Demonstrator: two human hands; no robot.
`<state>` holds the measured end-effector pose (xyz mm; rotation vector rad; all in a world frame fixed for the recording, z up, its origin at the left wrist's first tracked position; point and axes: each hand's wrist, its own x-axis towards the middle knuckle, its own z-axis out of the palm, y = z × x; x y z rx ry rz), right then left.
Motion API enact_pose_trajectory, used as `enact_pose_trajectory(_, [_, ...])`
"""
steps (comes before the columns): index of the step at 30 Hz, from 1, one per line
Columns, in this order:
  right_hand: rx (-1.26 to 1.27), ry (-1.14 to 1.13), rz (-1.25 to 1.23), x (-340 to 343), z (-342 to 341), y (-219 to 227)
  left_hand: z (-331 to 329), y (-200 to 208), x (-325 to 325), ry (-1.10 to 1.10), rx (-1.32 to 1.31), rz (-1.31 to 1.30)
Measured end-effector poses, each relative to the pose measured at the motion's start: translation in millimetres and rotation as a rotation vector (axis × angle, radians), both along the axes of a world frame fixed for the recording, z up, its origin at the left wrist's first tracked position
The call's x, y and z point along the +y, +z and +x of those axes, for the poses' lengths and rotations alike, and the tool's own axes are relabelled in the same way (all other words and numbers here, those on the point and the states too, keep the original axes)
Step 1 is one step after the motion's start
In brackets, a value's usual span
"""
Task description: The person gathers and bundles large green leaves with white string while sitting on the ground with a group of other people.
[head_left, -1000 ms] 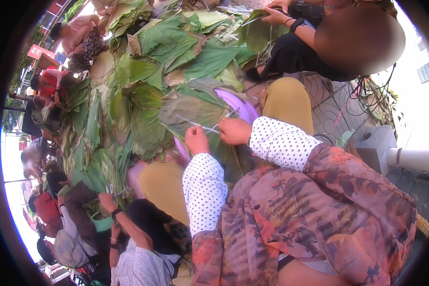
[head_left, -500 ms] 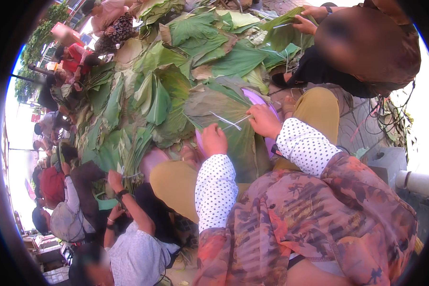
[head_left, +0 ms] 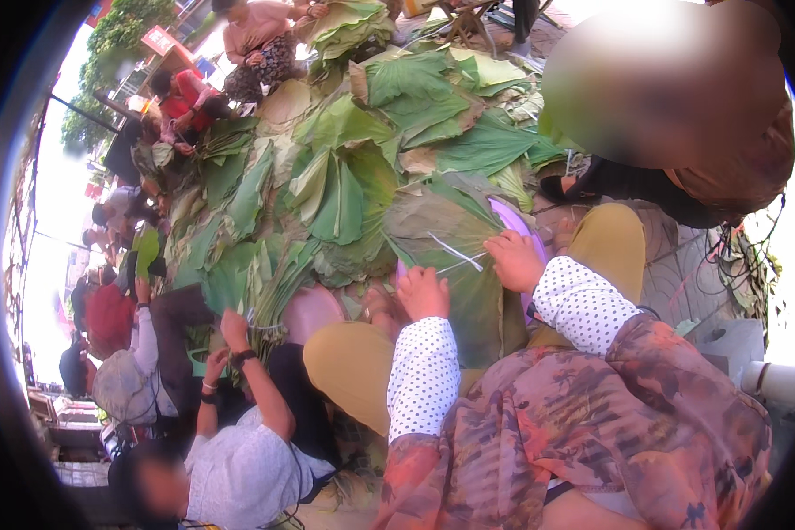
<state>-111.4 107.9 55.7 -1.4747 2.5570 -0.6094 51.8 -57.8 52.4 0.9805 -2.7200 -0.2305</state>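
Note:
A stack of large dried lotus leaves [head_left: 433, 212], brown and green, rests across my knees, drooping between them. Thin white string [head_left: 458, 256] crosses over the stack's upper face, one end sticking out loose. My left hand [head_left: 424, 293] has its fingers curled, pinching one side of the string against the leaves. On the other side, my right hand [head_left: 515, 261] is closed on the string too, so it runs taut between both hands. Fingertips are partly hidden. A purple basin [head_left: 514, 216] shows its rim behind the stack.
A broad heap of lotus leaves [head_left: 336, 194] covers the ground ahead. Close on my left sits a co-worker [head_left: 247, 459] with raised hands; another person [head_left: 733, 150] sits to the right. A pink plastic stool-like object [head_left: 314, 314] is by my left knee. A concrete block [head_left: 729, 344] stands at right.
The whole view has shifted, so the scene sits further right and lower. Both my hands keep their hold on the string. A person on the far left now holds a green leaf up higher.

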Motion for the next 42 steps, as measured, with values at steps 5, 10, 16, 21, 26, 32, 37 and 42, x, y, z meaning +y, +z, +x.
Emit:
enact_pose_trajectory(5, [0.032, 0.031, -0.013, -8, 4, -6, 16, 7, -8, 0.133, 0.004, -0.014])
enact_pose_trajectory(10, [0.021, -0.013, 0.055, 6, -10, -11, 4, -5, -9, 0.271, -0.034, 0.195])
enact_pose_trajectory(16, [-0.01, 0.017, 0.092, -1, -6, -14, 28, -61, -48, 0.38, 0.034, 0.385])
enact_pose_trajectory(21, [-0.077, 0.052, 0.134, -6, -6, -16, 36, -84, -58, 0.412, 0.172, 0.535])
enact_pose_trajectory(26, [-0.024, -0.001, 0.1, -10, 3, -21, 39, -77, -64, 0.413, 0.137, 0.622])
enact_pose_trajectory(32, [0.052, 0.032, 0.033, -15, 6, -22, 40, -68, -52, 0.274, 0.117, 0.308])
enact_pose_trajectory(37, [0.036, -0.002, 0.075, -27, 18, -11, 32, -41, -42, 0.236, 0.023, 0.145])
enact_pose_trajectory(42, [-0.059, 0.085, -0.107, -24, 61, 22, 19, -40, -34, 0.022, -0.042, 0.018])
